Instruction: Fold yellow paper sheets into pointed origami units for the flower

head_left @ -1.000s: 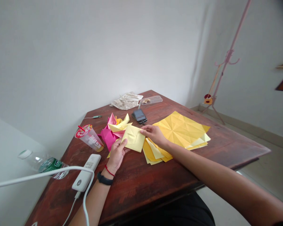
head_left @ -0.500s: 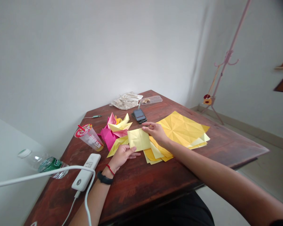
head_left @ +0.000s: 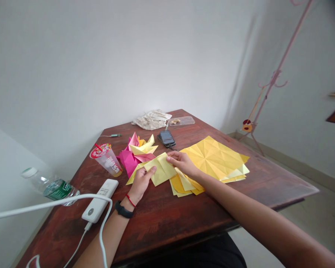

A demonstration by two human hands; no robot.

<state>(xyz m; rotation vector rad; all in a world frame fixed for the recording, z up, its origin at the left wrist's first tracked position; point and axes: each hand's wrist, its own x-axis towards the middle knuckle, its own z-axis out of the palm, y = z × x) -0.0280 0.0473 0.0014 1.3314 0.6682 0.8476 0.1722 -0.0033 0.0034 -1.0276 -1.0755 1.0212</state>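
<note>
A small folded square of pale yellow paper (head_left: 161,172) is held up above the table between my hands. My left hand (head_left: 141,180) grips its left side, thumb on the face and fingers behind. At the upper right corner, my right hand (head_left: 181,162) pinches the paper between thumb and fingers. Beneath and beyond my right forearm lies a stack of creased yellow sheets (head_left: 212,156). Past my left hand sits a pile of folded paper pieces, with magenta paper (head_left: 126,158) and pale yellow paper (head_left: 143,149) in it.
On the wooden table (head_left: 156,223), a plastic cup (head_left: 108,162), a bottle (head_left: 55,188) and a white power bank (head_left: 100,201) stand or lie at left. A white cable (head_left: 58,201) crosses near my left forearm. Farther back are a phone (head_left: 166,137), cloth (head_left: 152,120) and clear tray (head_left: 184,120).
The folded paper has turned and tilted in my hands. My left thumb has moved up its left side, and my right hand has shifted slightly lower.
</note>
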